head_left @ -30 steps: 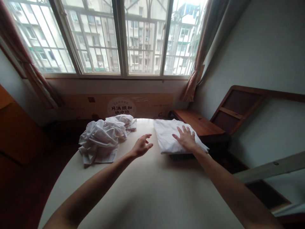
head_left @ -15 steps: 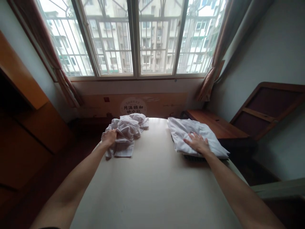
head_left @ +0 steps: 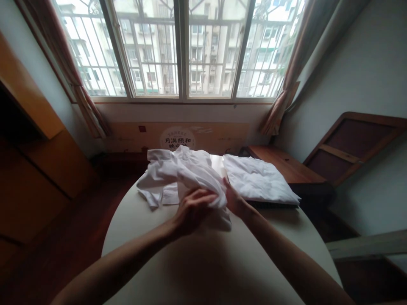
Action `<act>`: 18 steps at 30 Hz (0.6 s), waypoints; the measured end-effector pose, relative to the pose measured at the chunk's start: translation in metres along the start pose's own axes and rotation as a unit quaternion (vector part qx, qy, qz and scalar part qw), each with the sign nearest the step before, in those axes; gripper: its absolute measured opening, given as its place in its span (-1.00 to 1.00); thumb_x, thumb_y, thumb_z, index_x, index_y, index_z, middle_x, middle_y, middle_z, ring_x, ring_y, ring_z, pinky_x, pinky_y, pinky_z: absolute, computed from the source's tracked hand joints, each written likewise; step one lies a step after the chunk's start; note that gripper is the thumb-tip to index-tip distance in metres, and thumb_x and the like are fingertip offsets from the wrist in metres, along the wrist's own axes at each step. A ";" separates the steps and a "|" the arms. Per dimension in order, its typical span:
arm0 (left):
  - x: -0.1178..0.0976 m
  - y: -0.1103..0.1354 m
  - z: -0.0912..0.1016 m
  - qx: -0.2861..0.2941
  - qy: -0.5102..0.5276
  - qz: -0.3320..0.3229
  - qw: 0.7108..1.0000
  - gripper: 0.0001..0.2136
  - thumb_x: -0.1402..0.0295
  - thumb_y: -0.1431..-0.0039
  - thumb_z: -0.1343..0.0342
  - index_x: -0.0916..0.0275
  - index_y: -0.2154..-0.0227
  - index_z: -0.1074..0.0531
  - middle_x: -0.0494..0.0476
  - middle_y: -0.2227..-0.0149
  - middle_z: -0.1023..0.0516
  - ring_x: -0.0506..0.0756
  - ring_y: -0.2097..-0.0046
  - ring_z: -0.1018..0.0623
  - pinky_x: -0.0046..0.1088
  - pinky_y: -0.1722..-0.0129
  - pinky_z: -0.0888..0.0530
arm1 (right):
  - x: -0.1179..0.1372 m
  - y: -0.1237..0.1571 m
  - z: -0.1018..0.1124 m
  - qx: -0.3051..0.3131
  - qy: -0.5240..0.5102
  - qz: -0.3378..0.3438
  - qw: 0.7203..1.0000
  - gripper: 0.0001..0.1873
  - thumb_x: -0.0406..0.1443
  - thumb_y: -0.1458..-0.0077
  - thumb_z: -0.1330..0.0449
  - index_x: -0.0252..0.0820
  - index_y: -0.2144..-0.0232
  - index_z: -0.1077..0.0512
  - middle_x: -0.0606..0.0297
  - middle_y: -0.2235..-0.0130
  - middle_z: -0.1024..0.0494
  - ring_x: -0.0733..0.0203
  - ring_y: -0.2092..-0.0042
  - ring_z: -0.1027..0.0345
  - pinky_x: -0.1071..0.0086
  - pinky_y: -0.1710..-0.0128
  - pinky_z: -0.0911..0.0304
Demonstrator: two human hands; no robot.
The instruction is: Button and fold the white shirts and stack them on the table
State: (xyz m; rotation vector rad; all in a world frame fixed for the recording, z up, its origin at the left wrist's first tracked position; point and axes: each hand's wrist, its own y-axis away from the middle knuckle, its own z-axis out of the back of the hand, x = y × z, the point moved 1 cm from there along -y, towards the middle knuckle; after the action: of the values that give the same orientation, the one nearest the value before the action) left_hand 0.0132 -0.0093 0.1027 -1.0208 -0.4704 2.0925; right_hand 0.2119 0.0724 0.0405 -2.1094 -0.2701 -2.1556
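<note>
head view, crumpled cloth, pulled inward by left hand

Pale daylight comes through the window across the upper frame, where the panes look washed out and the buildings beyond are hazy. Below, the room is dim, with the cabinet at far left and the floor at lower left nearly dark. A soft shadow covers the tabletop at lower centre. Slight blur softens the fingers and crumpled cloth mid-frame, and wide-angle distortion slants the curtain at upper left
</note>
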 end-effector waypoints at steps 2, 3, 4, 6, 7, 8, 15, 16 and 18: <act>-0.022 0.023 -0.016 0.155 0.023 -0.025 0.987 -0.77 0.19 -0.16 -0.10 0.18 0.20 -0.50 0.16 0.14 -0.52 0.14 0.08 -0.48 -0.37 0.07 -0.43 | -0.009 0.010 -0.017 0.042 -0.016 -0.043 0.998 -0.33 0.10 0.01 -0.12 -0.31 0.05 -0.37 0.10 0.22 -0.54 0.04 0.23 -0.42 0.25 0.28 -0.35; -0.028 0.032 -0.018 0.196 0.024 -0.036 0.980 -0.78 0.19 -0.14 -0.13 0.18 0.22 -0.50 0.14 0.19 -0.54 0.11 0.15 -0.50 -0.41 0.13 -0.44 | -0.012 0.015 -0.020 0.032 -0.011 -0.046 0.998 -0.37 0.03 0.09 -0.23 -0.30 0.08 -0.38 0.14 0.26 -0.54 0.07 0.25 -0.41 0.27 0.28 -0.34; -0.030 0.038 -0.015 0.207 0.017 -0.048 0.977 -0.79 0.20 -0.14 -0.13 0.19 0.25 -0.50 0.12 0.25 -0.55 0.08 0.22 -0.51 -0.43 0.18 -0.44 | -0.014 0.019 -0.020 0.013 -0.004 -0.038 0.999 -0.39 -0.05 0.15 -0.30 -0.28 0.08 -0.37 0.19 0.27 -0.53 0.10 0.26 -0.40 0.29 0.27 -0.33; -0.023 0.043 -0.001 0.132 -0.033 -0.065 0.989 -0.83 0.24 -0.18 -0.10 0.19 0.27 -0.49 0.10 0.30 -0.56 0.07 0.27 -0.51 -0.42 0.19 -0.42 | -0.014 0.028 -0.017 -0.028 0.006 0.008 1.000 -0.37 -0.18 0.22 -0.35 -0.21 0.06 -0.33 0.25 0.24 -0.51 0.16 0.25 -0.38 0.33 0.25 -0.32; -0.014 0.042 0.009 0.063 -0.075 -0.058 0.994 -0.83 0.25 -0.18 -0.10 0.20 0.25 -0.49 0.13 0.27 -0.56 0.09 0.23 -0.50 -0.38 0.14 -0.40 | -0.011 0.032 -0.014 -0.034 0.012 0.037 0.999 -0.36 -0.21 0.23 -0.35 -0.17 0.05 -0.31 0.27 0.21 -0.49 0.19 0.25 -0.37 0.35 0.24 -0.31; -0.002 0.039 0.019 -0.004 -0.120 -0.038 0.992 -0.79 0.23 -0.17 -0.11 0.20 0.19 -0.47 0.17 0.19 -0.55 0.13 0.15 -0.49 -0.31 0.07 -0.38 | -0.008 0.037 -0.012 -0.027 0.019 0.066 0.997 -0.35 -0.24 0.24 -0.35 -0.15 0.04 -0.29 0.27 0.19 -0.48 0.21 0.25 -0.37 0.38 0.25 -0.31; 0.097 0.040 0.029 0.135 -0.203 0.233 0.942 -0.42 0.15 0.01 -0.22 0.25 -0.08 -0.30 0.26 0.12 -0.53 0.26 0.09 -0.51 -0.30 0.14 -0.40 | 0.019 0.077 0.006 0.025 0.276 0.195 0.941 -0.51 -0.27 0.15 -0.29 -0.15 0.09 -0.34 0.23 0.21 -0.51 0.13 0.23 -0.41 0.32 0.23 -0.31; 0.104 0.046 0.024 0.168 -0.204 0.242 0.934 -0.57 0.21 -0.04 -0.17 0.25 0.02 -0.39 0.22 0.22 -0.56 0.22 0.18 -0.54 -0.36 0.21 -0.40 | 0.024 0.085 0.014 -0.029 0.335 0.209 0.918 -0.54 -0.29 0.14 -0.27 -0.15 0.11 -0.37 0.23 0.24 -0.53 0.11 0.25 -0.42 0.30 0.22 -0.30; 0.111 0.056 0.021 0.175 -0.214 0.241 0.930 -0.79 0.29 -0.08 -0.11 0.23 0.24 -0.48 0.16 0.36 -0.56 0.17 0.29 -0.54 -0.43 0.31 -0.37 | 0.036 0.102 0.032 -0.147 0.414 0.218 0.872 -0.60 -0.29 0.13 -0.24 -0.16 0.14 -0.40 0.24 0.31 -0.54 0.11 0.32 -0.42 0.29 0.27 -0.30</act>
State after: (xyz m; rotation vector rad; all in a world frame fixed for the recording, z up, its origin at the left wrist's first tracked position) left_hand -0.0744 0.0383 0.0255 -0.4940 -0.0325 2.7332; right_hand 0.2635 -0.0193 0.0821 -0.9813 0.5819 -2.6255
